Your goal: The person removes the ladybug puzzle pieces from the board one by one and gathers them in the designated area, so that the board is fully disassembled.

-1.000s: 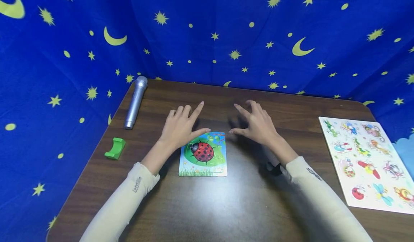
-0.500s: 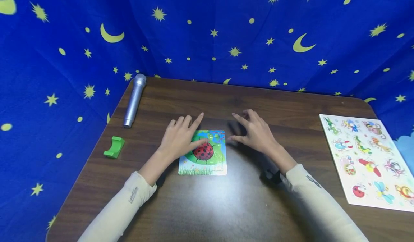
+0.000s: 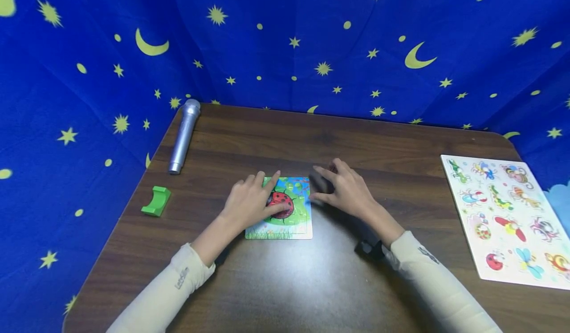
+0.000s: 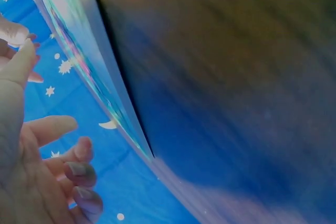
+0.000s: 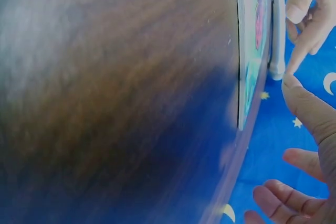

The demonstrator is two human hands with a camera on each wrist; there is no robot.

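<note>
A square ladybug puzzle [image 3: 294,226] lies flat on the wooden table in front of me, its grass border toward me. Over its left part hovers my left hand [image 3: 247,202], hiding some of the ladybug. In the left wrist view a gap shows between the left hand [image 4: 39,177] and the puzzle's edge [image 4: 118,72]. My right hand [image 3: 349,187] is just off the puzzle's right edge, thumb and index finger apart and pointing at it. The right wrist view shows the right hand [image 5: 310,150] with loosely bent fingers and nothing in its grasp.
A silver microphone [image 3: 183,137] lies at the table's far left. Nearer me is a green arched block [image 3: 157,202]. At the right lies a white board with insect pictures [image 3: 507,224]. A blue star-and-moon curtain [image 3: 267,41] hangs behind and at the sides.
Both hands have come back toward me, the left now covering more of the puzzle and the right nearing its right edge. The puzzle lies in the same place.
</note>
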